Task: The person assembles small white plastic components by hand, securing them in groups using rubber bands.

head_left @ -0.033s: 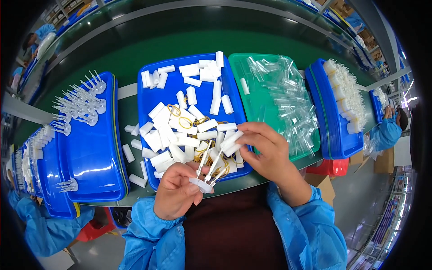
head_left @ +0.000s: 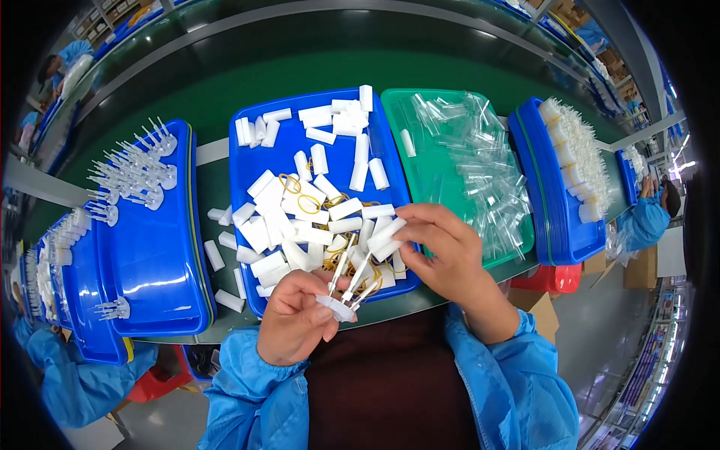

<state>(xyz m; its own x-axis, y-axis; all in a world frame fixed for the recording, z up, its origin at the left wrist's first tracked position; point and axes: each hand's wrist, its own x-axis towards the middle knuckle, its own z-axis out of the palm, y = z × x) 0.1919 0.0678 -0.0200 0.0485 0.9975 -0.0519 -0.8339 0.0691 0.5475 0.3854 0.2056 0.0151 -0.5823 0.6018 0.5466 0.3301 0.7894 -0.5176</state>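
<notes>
My left hand [head_left: 295, 311] pinches a white plastic piece with a round base [head_left: 335, 308] and several thin prongs standing up from it. In my right hand [head_left: 442, 244], thumb and fingers grip a white foam cylinder [head_left: 386, 238], whose lower end meets the tip of one prong. Both hands are over the near edge of a blue tray [head_left: 247, 161], which holds many loose white foam cylinders [head_left: 277, 225] and yellow rubber bands [head_left: 308, 204]. My fingers partly hide the base.
Right of the blue tray, a green tray [head_left: 397, 112] holds clear plastic tubes [head_left: 487, 180]. At left, another blue tray [head_left: 161, 262] carries pronged white pieces [head_left: 139, 169]. Stacked blue trays [head_left: 531, 180] at far right hold white bundles. Loose cylinders [head_left: 229, 301] lie on the green table. Co-workers sit at both sides.
</notes>
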